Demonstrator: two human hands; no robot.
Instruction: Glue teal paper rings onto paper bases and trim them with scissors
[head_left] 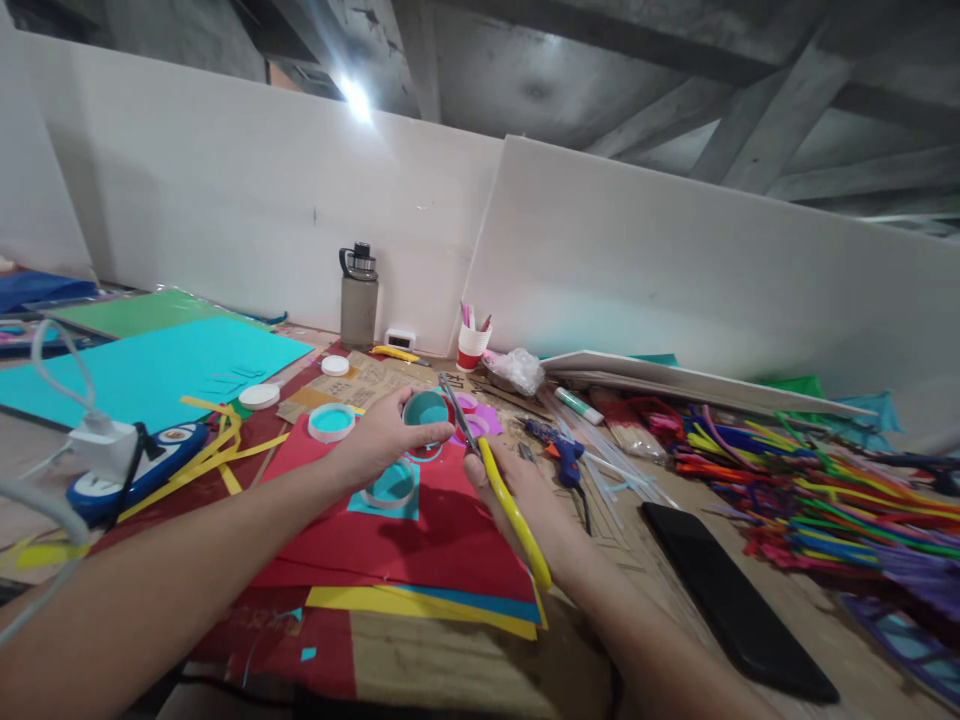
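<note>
My left hand (381,438) reaches in over the red paper (465,540), its thumb and fingers closed on a small round piece with a teal face (424,409). In my right hand (525,487) is a pair of scissors with yellow handles (514,515). Their blades point up and away, close beside the round piece; whether they touch it I cannot tell. A white ring (388,503) lies on a square of light-blue paper below my left hand. Another white ring with a light-blue inside (331,423) stands left of the hand.
To the right are a blue glue gun (566,462), a black phone (735,600) and many coloured pipe cleaners (810,490). Farther back stand a bottle (359,300) and a paper cup (473,347). A power strip (139,470), yellow strips (217,450) and light-blue sheet (172,370) lie left.
</note>
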